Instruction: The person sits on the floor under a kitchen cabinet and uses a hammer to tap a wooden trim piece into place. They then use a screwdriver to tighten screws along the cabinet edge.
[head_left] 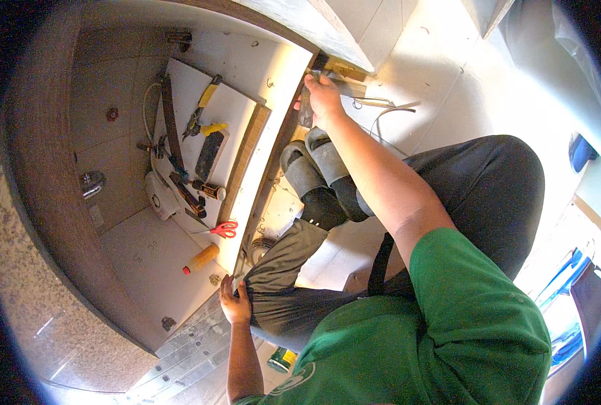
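Observation:
My right hand [323, 98] is closed around a dark grey-brown flat piece [306, 109] at the far end of a cabinet's front edge; its exact kind does not show. My left hand [235, 302] rests at the near end of that edge, fingers stretched out and holding nothing visible. Inside the cabinet, red-handled scissors [225, 230] and an orange-brown bottle with a red cap [201, 259] lie close to the left hand. Farther in, a white board [236, 128] carries yellow-handled pliers [202, 108], a black rectangular block [211, 154] and a black cylinder [209, 190].
The speckled countertop [51, 304] curves along the left. My sandalled feet [314, 165] are beside the cabinet. Thin cable [381, 121] and scraps lie on the floor past my right hand. A green-and-yellow can [282, 360] stands near my left forearm.

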Action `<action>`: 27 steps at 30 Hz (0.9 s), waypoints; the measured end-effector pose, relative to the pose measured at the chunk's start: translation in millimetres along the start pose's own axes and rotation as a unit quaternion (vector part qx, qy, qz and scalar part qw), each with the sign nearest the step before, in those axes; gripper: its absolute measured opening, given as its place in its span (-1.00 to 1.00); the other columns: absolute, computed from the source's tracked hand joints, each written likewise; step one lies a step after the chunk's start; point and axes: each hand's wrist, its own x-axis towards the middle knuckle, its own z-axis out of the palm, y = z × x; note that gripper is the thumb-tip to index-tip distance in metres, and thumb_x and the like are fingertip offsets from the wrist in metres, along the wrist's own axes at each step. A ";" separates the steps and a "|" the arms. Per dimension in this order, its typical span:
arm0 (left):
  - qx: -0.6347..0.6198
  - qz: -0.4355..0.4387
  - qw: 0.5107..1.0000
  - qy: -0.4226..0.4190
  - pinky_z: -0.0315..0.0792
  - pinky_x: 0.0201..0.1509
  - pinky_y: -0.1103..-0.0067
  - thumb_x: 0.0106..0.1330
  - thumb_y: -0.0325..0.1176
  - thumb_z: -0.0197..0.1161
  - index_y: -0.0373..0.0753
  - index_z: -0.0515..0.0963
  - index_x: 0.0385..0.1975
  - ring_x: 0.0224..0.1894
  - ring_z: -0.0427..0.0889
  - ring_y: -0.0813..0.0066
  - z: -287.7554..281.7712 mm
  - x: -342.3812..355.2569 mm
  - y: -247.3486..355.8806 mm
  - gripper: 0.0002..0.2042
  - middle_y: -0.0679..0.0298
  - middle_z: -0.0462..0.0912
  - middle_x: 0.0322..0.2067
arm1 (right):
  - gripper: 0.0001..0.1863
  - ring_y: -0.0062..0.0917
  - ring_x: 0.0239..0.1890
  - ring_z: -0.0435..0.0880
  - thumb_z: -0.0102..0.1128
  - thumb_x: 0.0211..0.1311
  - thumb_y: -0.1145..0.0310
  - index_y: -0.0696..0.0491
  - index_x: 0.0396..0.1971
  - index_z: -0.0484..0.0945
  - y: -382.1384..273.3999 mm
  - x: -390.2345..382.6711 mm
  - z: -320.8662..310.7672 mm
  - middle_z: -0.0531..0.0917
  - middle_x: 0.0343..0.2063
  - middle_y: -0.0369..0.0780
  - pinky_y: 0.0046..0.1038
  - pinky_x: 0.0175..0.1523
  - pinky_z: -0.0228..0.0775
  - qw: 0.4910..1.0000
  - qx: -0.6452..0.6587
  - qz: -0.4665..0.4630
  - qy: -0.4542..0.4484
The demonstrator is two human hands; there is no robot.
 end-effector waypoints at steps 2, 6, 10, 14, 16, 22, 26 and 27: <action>0.014 -0.001 1.000 -0.005 0.35 0.35 0.24 0.36 -0.23 0.31 -0.36 0.58 0.07 0.24 0.50 -0.02 -1.2 0.4 1.4 -0.61 -0.02 0.57 0.18 | -0.83 -0.47 -0.41 0.59 0.11 0.51 0.30 0.06 -0.09 0.52 3.7 -2.2 -0.8 0.63 -0.34 -0.23 -0.32 -0.37 0.64 1.000 0.004 0.006 0.010; 0.015 -0.004 1.000 -0.005 0.34 0.36 0.24 0.36 -0.24 0.30 -0.36 0.58 0.08 0.24 0.50 -0.02 -1.0 0.6 -1.1 -0.61 -0.03 0.58 0.17 | -0.91 -0.45 -0.42 0.60 0.16 0.44 0.41 0.05 -0.14 0.52 12.6 -5.2 -2.7 0.63 -0.36 -0.24 -0.32 -0.37 0.62 0.998 0.058 0.017 0.006; -0.031 -0.012 0.999 -0.004 0.33 0.37 0.23 0.37 -0.22 0.29 -0.36 0.58 0.07 0.24 0.50 -0.03 2.4 0.8 -7.0 -0.61 -0.04 0.58 0.16 | -0.90 -0.44 -0.42 0.60 0.20 0.35 0.50 0.03 -0.18 0.52 10.1 0.2 -5.8 0.64 -0.34 -0.25 -0.34 -0.36 0.58 0.989 0.145 0.024 0.003; -0.025 -0.020 0.999 -0.001 0.32 0.37 0.22 0.37 -0.20 0.28 -0.35 0.59 0.06 0.25 0.49 -0.04 4.6 0.9 -8.5 -0.61 -0.04 0.58 0.17 | -0.86 -0.45 -0.36 0.62 0.23 0.31 0.51 0.01 -0.16 0.55 3.0 1.7 -9.4 0.66 -0.31 -0.26 -0.35 -0.32 0.54 0.987 0.160 0.015 0.013; -0.014 -0.018 1.000 -0.004 0.32 0.37 0.21 0.37 -0.19 0.27 -0.34 0.59 0.06 0.25 0.49 -0.04 4.0 1.0 -7.8 -0.61 -0.03 0.57 0.18 | -0.86 -0.45 -0.34 0.62 0.23 0.31 0.50 0.00 -0.16 0.57 2.6 -1.1 -10.1 0.66 -0.30 -0.26 -0.35 -0.30 0.55 0.987 0.159 0.013 0.017; 0.030 0.000 0.999 -0.009 0.32 0.37 0.22 0.37 -0.16 0.27 -0.33 0.58 0.07 0.26 0.48 -0.03 1.2 0.8 -7.3 -0.60 -0.03 0.56 0.20 | -0.92 -0.45 -0.34 0.63 0.21 0.35 0.44 -0.01 -0.20 0.60 10.9 -7.6 -8.5 0.66 -0.31 -0.27 -0.33 -0.26 0.57 0.993 0.117 0.012 0.021; 0.001 -0.009 1.000 -0.011 0.31 0.38 0.21 0.38 -0.13 0.27 -0.32 0.58 0.07 0.27 0.47 -0.03 2.5 0.3 -7.8 -0.59 -0.02 0.56 0.20 | -0.92 -0.49 -0.41 0.62 0.19 0.37 0.39 0.01 -0.20 0.57 16.4 -9.0 -6.8 0.65 -0.36 -0.27 -0.35 -0.35 0.57 0.993 0.111 0.017 0.018; -0.002 -0.008 1.000 -0.010 0.31 0.38 0.21 0.38 -0.13 0.26 -0.31 0.59 0.07 0.27 0.47 -0.03 2.8 0.2 -7.6 -0.58 -0.02 0.56 0.20 | -0.91 -0.50 -0.45 0.61 0.19 0.37 0.37 0.02 -0.20 0.56 17.5 -10.0 -6.2 0.65 -0.38 -0.27 -0.37 -0.40 0.56 0.993 0.113 0.024 0.023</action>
